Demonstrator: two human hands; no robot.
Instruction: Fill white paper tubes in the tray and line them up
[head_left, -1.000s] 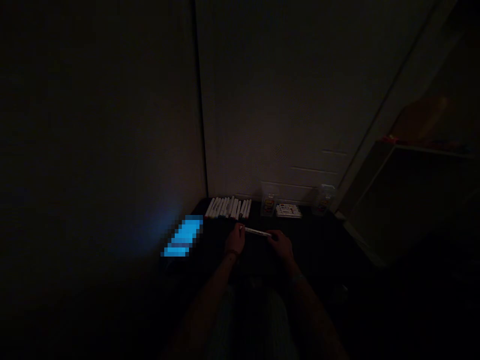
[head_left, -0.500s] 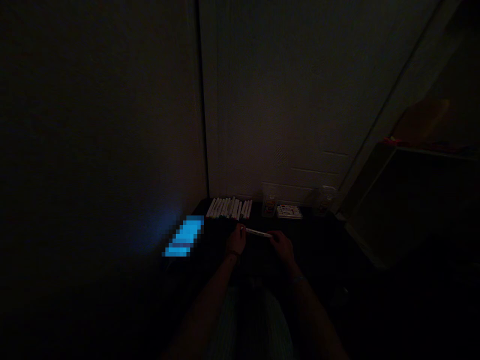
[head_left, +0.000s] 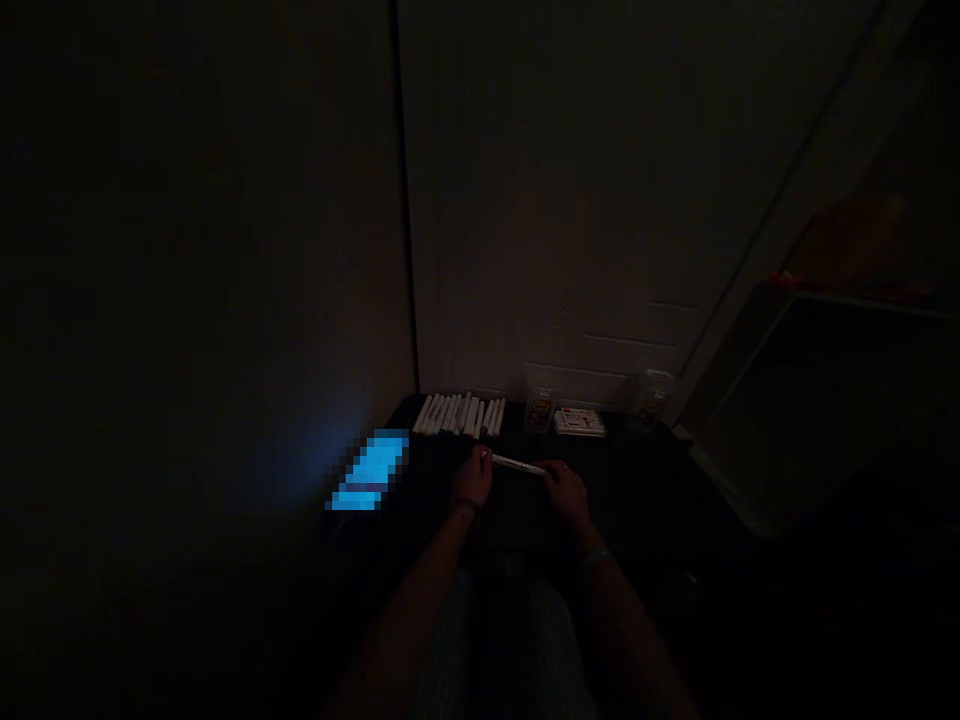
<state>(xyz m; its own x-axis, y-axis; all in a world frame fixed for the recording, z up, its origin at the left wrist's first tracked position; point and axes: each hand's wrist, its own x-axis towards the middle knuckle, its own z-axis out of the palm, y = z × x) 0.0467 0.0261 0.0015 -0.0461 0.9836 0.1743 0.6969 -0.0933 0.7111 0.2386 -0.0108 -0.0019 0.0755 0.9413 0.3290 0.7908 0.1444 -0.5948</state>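
A slim white marker [head_left: 517, 464] spans the gap between my two hands above the dark tabletop [head_left: 517, 515]. My left hand [head_left: 472, 478] is closed around its left end. At the other end, the fingers of my right hand [head_left: 564, 488] pinch the marker. It lies nearly level, with its right end slightly lower in the picture. Just beyond my left hand, several white markers [head_left: 459, 415] lie side by side in a row at the back of the table. The scene is very dark, so finger details are faint.
Behind my hands stand a clear plastic container [head_left: 540, 408], a flat white box with printing [head_left: 579, 421] and another clear container [head_left: 651, 402]. A brightly lit, blurred blue screen [head_left: 369, 472] is at the left. The pale wall [head_left: 555, 220] rises behind the table.
Both hands keep the marker in almost the same position. No clear movement shows apart from a tiny shift of the view.
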